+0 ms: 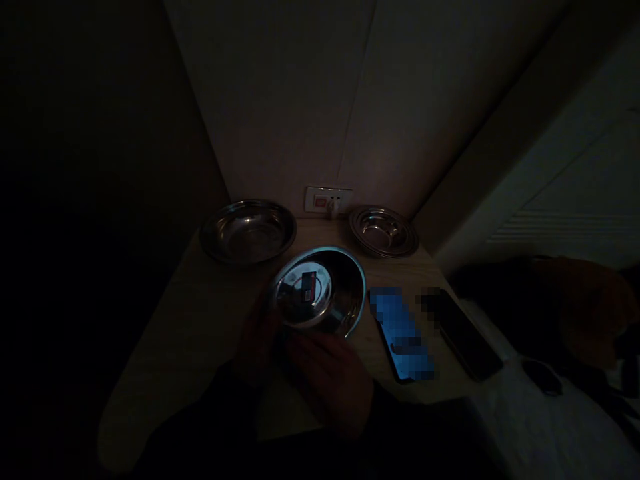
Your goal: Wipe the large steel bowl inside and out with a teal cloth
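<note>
A shiny metal bowl (345, 313) with a dark rectangular sticker (309, 287) on its round bottom is tilted over the table in front of me. My left hand (256, 333), very dim, is closed on the bowl's left side. Across its near edge lie the long fingers of my right hand (335, 380), held close together against the bowl. Between the two hands is a dark patch, too dark to make out. To the right of the bowl lies a phone (400, 333) with a lit blue, blurred-out screen.
A wide metal dish (249, 233) stands at the table's back left, and a stack of smaller metal bowls (384, 232) at the back right. Between them a wall socket (328, 200) holds a plug. A dark phone-like slab (470, 337) lies at the right edge of the wooden table (165, 353).
</note>
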A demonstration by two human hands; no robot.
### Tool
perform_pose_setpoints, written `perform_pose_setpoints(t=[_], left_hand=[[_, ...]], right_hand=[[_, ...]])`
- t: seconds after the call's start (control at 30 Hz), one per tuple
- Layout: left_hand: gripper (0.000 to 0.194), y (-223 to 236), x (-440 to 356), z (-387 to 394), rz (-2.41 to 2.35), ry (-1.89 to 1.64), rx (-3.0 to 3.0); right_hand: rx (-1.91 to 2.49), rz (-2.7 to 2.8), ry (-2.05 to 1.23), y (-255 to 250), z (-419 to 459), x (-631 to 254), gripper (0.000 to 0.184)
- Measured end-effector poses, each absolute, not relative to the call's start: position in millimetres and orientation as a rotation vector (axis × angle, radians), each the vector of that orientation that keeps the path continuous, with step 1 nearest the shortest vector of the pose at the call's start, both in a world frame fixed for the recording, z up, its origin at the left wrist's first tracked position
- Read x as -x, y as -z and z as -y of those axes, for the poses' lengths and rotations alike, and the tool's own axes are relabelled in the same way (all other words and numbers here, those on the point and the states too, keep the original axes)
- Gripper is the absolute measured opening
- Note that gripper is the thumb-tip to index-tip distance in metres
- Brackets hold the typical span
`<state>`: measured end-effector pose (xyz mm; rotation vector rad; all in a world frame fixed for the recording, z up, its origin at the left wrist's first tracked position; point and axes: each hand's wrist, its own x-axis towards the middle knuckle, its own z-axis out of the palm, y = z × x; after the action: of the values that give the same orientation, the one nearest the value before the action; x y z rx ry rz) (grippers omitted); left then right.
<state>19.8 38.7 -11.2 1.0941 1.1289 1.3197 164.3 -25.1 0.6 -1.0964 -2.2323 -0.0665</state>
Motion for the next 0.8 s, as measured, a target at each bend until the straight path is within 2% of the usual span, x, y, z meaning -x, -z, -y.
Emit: perform_pose_setpoints(t=[0.3,0.57,0.67,0.8], left_hand=[[0.048,5,-23,-41,-1.162,-1.389,-1.010],[0.050,13,-22,-41,-1.054,-1.287,-0.832],[0.052,11,-21,-41,-1.078,-1.312,-0.766],[0.051,7,-20,-41,-1.197,-1.347,-0.936]], right_hand=[[1.323,2.598,-0.123,-26,10,-199,0.028],[1.152,2.204,-0.479,-18,-5,-144,0.034],[1.176,2.205,-0.496,-22,-8,-139,0.034],[1.305,2.484,-0.406,-33,-7,-162,0.031]])
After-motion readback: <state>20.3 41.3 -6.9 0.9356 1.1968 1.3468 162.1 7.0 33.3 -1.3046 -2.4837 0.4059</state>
